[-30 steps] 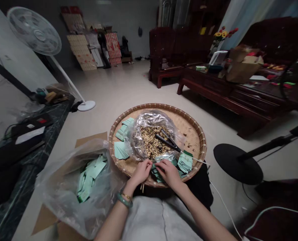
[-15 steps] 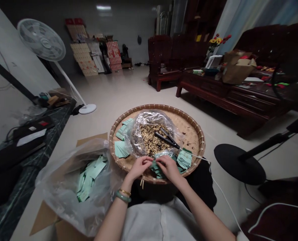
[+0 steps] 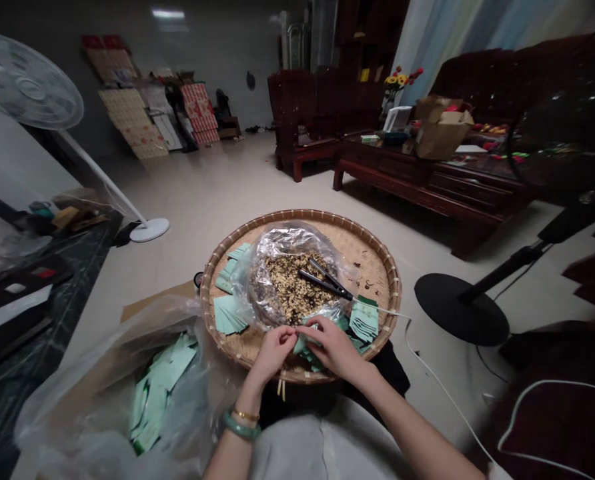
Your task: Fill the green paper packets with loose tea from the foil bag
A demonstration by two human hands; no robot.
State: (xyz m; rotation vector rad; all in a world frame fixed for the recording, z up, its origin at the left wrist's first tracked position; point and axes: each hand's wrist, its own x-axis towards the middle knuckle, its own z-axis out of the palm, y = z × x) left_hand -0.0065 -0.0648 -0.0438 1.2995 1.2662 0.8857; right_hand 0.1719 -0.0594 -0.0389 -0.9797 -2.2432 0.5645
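My left hand and my right hand meet fingertip to fingertip over the near rim of a round woven bamboo tray. Both pinch at something small, mostly hidden by the fingers. Under my right hand lie loose green packets. Just beyond, a clear plastic bag lies open, filled with a dry mix of pale and dark bits. A black hair straightener with a white cord rests on it. Green packets are fanned at the tray's left, and a green stack sits at its right.
Left of the tray, a large plastic bag in a cardboard box holds more green packets. A white fan stands at left, a black stand base at right. Behind is a dark wooden table.
The view has swung to the right and the room appears shifted left. My hands stay together at the tray's near side, with my right fingers now reaching across to my left fingertips.
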